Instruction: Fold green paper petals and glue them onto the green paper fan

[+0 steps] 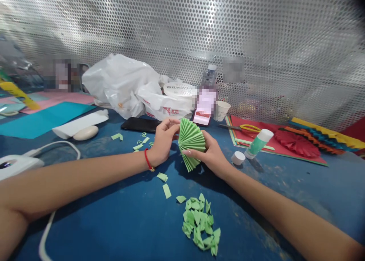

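Bare forearms (65, 181) stretch in from both lower corners across a scuffed blue bench (285, 204), its paint worn pale in patches. Near the camera, a loose heap of small, pointed green paper scraps (199, 223) lies between the arms, and a thin white cable (45, 236) curves beside the left arm. A few green paper strips (167, 190) lie just beyond the heap, with more small bits (144, 140) farther off beyond the left wrist.

Mid-bench, the left hand (164, 139), a red string bracelet (148, 159) at its wrist, and the right hand (208, 154) are slightly apart, gripping opposite sides of a green pleated paper fan (191, 143). Its crisp accordion folds spread outward between them.

To the right, a glue stick (258, 144) lies near a round white cap (238, 158). Beyond them, yellow-handled scissors (250, 128) rest on a red card (251, 139), beside a red pleated paper rosette (297, 144) and a multicoloured zigzag paper strip (322, 137). To the far left lie teal paper (42, 120), pink paper (57, 101), and a black phone (139, 124). Along the far edge sit a crumpled white plastic bag (119, 86), a plastic bottle (209, 76), and a paper cup (222, 110), against a perforated metal sheet (182, 32).
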Demonstrator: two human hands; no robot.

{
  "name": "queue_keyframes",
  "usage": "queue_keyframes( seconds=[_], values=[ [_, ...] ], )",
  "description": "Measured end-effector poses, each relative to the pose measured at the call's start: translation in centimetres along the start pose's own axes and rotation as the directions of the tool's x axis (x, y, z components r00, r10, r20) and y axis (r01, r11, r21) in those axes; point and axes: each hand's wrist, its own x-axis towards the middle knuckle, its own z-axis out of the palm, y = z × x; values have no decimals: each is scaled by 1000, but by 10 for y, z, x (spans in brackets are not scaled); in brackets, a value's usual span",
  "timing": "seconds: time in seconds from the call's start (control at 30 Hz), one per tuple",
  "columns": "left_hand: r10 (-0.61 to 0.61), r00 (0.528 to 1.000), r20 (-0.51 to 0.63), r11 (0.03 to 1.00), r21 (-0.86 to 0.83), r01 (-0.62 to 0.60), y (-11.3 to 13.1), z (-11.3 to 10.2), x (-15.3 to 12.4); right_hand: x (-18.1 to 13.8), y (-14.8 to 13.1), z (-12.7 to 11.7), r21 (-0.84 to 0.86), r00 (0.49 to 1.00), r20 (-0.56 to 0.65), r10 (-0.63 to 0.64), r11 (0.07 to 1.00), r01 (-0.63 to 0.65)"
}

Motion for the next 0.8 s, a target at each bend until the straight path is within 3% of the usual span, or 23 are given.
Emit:
queue_keyframes(
  seconds=[0.37,0.5,0.63,0.8],
  values=[
    [109,993,37,992,54,-111,2,-2,-5,1,-1,2,0,991,-132,-11,1000,11],
    [89,995,51,994,55,-92,2,-1,-5,0,-1,1,99,991,-132,-11,995,25],
    [49,997,64,997,55,-52,4,1,-6,0,1,-1,217,991,-106,87,974,-63],
    [-36,987,158,997,75,24,7,2,-7,0,1,-4,151,993,-108,56,988,-39]
  ],
)
